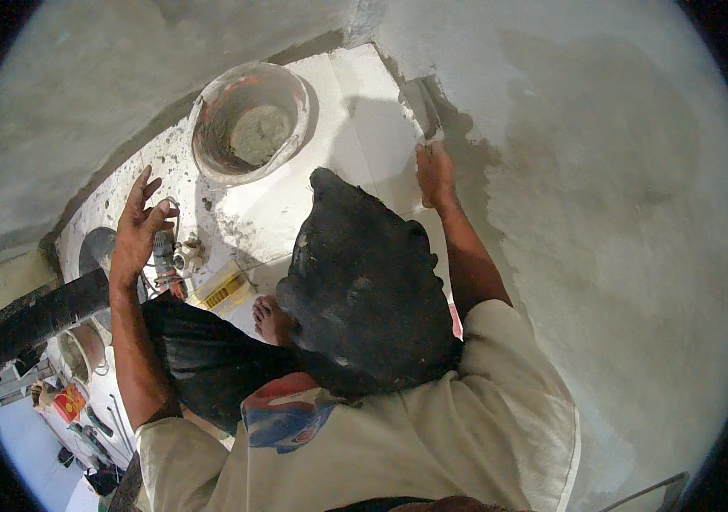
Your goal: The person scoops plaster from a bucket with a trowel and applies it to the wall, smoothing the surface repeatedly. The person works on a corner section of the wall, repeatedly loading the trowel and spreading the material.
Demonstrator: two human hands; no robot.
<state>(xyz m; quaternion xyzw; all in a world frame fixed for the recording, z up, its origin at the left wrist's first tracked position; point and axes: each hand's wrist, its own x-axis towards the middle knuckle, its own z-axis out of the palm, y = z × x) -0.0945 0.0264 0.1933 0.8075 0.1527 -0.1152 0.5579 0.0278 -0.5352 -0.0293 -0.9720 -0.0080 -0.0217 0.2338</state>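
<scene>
My right hand [436, 175] grips a trowel [422, 109], its grey blade lying along the lower edge of the plastered wall [603, 196]. Darker, wet-looking plaster spreads beside the blade. My left hand [135, 226] is raised with fingers apart, holding nothing that I can see. Ahead, between the hands, stands a mortar-smeared bucket [249, 124] with grey mortar [261, 135] in the bottom. My knees in black trousers [364, 290] hide part of the floor, and one bare foot [272, 320] shows beside them.
Near my left forearm lie a grey and red power tool [164, 256] with a cable and a yellow plastic object [223, 288]. A dark beam [44, 320] crosses at left. Beyond it are another bucket [81, 352] and scattered tools [91, 435]. Mortar spatters the white floor [253, 213].
</scene>
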